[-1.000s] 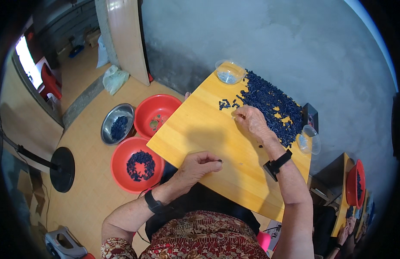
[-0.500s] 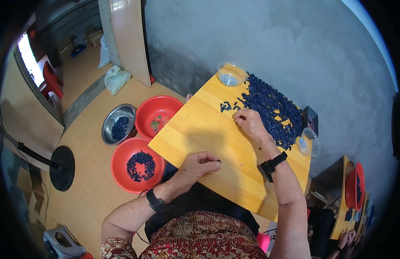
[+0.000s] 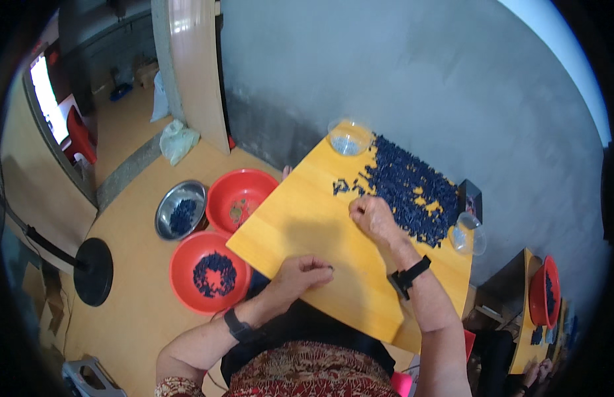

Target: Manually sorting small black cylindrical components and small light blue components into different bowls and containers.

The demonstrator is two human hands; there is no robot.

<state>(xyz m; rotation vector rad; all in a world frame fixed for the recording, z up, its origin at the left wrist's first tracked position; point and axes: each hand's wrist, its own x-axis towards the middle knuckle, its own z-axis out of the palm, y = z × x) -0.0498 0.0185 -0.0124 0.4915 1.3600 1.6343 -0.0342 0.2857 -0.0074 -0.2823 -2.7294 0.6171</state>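
A wide heap of small dark blue pieces (image 3: 413,188) covers the far right part of a yellow wooden table (image 3: 307,218). My right hand (image 3: 373,217) rests at the near edge of the heap with its fingers curled, pinching at the pieces; what it holds is too small to see. My left hand (image 3: 300,272) lies loosely closed on the bare table near the front edge, fingertips down. A few loose blue pieces (image 3: 341,186) lie apart just left of the heap.
A clear plastic cup (image 3: 348,137) stands at the table's far corner, another clear cup (image 3: 467,235) at its right edge. On the floor to the left sit a red basin with blue pieces (image 3: 211,272), a second red basin (image 3: 240,198) and a steel bowl (image 3: 181,210).
My right hand has slid slightly toward me along the heap's edge. My left hand has stayed in place.
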